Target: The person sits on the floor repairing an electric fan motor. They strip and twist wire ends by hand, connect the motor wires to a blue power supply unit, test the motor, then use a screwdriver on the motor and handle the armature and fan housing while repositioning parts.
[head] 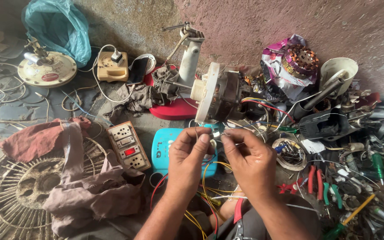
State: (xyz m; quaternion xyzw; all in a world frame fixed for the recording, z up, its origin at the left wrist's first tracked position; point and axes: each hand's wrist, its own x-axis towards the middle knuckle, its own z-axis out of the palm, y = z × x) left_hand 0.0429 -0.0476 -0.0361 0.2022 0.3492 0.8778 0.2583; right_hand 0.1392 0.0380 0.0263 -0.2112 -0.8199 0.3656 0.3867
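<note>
Head view: hands (221, 153) pinching wires (210, 175)

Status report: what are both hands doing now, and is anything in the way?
Left hand and right hand: fingers pinching thin wires together. Fan motor just beyond them. Pliers lie to the right, nothing blocking.

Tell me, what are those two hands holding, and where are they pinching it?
Both the left hand and right hand pinch thin wires near their upper ends, between thumb and fingertips.
</note>
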